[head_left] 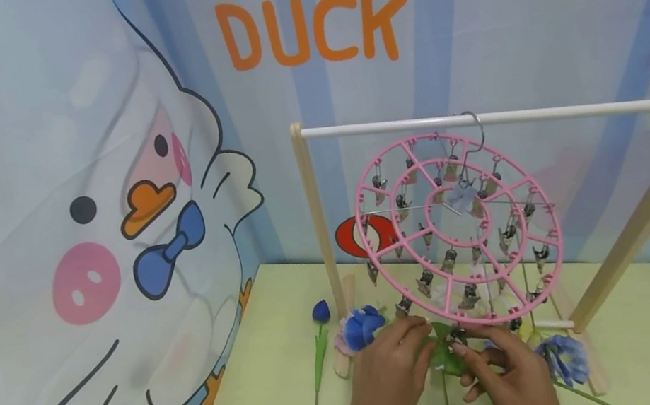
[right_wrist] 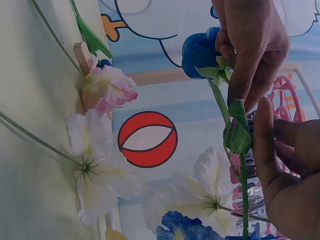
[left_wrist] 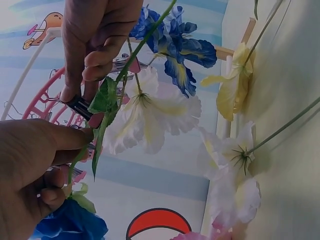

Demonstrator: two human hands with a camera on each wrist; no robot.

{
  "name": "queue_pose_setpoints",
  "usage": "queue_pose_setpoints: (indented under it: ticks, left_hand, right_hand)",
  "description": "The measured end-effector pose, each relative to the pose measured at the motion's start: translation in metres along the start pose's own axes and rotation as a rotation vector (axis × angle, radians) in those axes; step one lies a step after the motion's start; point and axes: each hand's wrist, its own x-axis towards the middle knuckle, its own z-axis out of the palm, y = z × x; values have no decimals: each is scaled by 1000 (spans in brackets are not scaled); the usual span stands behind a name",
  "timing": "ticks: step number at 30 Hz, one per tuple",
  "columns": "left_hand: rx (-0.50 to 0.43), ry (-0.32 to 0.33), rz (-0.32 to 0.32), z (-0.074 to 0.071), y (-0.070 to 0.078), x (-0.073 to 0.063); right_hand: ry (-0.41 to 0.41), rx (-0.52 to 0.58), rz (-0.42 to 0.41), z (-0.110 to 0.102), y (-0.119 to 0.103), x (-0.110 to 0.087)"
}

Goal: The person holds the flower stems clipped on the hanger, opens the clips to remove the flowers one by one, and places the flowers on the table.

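My left hand (head_left: 386, 375) pinches the green stem of an artificial blue rose (right_wrist: 200, 54), close to its leaf (right_wrist: 237, 127). The bloom lies beside that hand's fingers. My right hand (head_left: 512, 375) grips a small metal clip (left_wrist: 80, 106) at the near lower rim of a round pink hanger (head_left: 480, 320). Leaf and clip meet between the two hands, and the fingers partly cover the clip's jaws. From the leaf, the stem (left_wrist: 145, 40) runs on past my right hand. Several other metal clips dangle from the hanger's rings.
The hanger hooks over a white rod (head_left: 574, 110) on a wooden stand (head_left: 644, 221). A blue tulip (head_left: 320, 312) lies on the pale yellow table (head_left: 255, 400). White flowers (left_wrist: 155, 117), a blue iris (left_wrist: 175, 45) and a yellow flower (left_wrist: 235, 82) hang around the hands.
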Motion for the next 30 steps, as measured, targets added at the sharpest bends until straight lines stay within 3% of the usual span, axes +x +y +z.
queue_pose_setpoints:
  ticks: [7,30]
  left_hand:
    - [-17,-11,-4,2,3,-4]
    - [-38,7,-18,0,6,-8]
  right_hand:
    - [1,-6,-79,1,1,-2]
    - [-33,9,-6,3,-5,-3]
